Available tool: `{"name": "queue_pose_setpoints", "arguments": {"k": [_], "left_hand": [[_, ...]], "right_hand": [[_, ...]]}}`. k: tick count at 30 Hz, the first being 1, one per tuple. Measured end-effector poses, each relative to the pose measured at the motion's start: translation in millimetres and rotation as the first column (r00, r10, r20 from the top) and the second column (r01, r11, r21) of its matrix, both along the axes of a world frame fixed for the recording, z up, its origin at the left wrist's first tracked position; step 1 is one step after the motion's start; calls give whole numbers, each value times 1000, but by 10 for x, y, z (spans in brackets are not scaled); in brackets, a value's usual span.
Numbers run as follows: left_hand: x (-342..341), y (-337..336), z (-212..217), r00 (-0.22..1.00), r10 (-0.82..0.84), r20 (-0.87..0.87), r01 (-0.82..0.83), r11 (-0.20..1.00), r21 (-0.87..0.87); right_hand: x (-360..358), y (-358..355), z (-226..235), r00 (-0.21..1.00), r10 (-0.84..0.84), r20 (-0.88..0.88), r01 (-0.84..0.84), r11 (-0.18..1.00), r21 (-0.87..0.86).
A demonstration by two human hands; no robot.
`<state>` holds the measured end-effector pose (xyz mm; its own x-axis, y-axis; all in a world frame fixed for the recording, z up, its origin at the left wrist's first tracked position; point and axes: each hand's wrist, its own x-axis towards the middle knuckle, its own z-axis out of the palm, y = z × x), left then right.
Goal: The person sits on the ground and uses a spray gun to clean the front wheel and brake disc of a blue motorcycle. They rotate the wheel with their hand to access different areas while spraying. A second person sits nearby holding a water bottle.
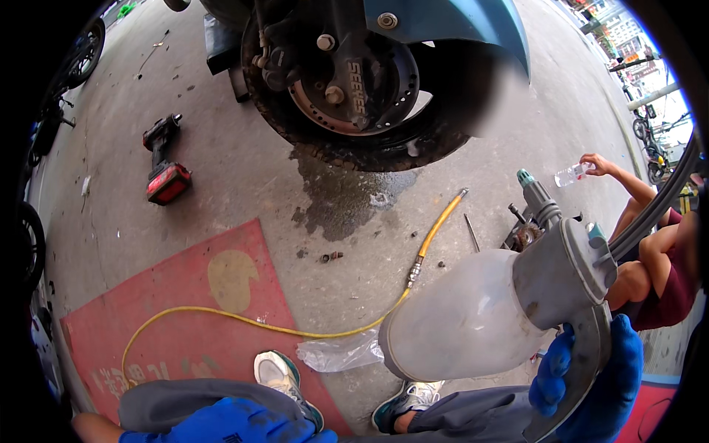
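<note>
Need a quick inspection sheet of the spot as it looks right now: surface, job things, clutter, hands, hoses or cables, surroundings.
Surface: grey concrete floor with a wet patch under the scooter wheel; red painted patch at lower left.
Job's things: translucent tank of a pump gun, held tilted.
Clutter: cordless impact wrench, clear plastic bag, small bolts, metal rod.
Hands: right hand, blue-gloved, grips the gun's handle; left hand, blue-gloved, rests low by the knee, holding nothing seen.
Cables: yellow hose loops across the floor.
Surroundings: another person holding a clear bottle.
</note>
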<state>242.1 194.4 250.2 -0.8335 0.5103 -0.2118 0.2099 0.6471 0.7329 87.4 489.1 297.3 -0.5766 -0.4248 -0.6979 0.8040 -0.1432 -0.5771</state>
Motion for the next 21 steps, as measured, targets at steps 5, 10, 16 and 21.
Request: {"name": "queue_pose_setpoints", "arguments": {"k": [5, 10, 16, 21], "left_hand": [[-47, 12, 34, 999, -39, 28, 40, 998, -40], [-75, 35, 39, 998, -36, 49, 39, 997, -62], [-141, 75, 29, 998, -57, -17, 56, 995, -80], [-145, 113, 36, 998, -68, 7, 69, 991, -113]], "right_hand": [[23, -80, -46, 998, -57, -22, 59, 993, 100], [47, 35, -207, 1000, -22, 18, 20, 998, 66], [45, 102, -176, 999, 42, -26, -38, 989, 141], [39, 83, -206, 996, 86, -37, -77, 978, 192]]}}
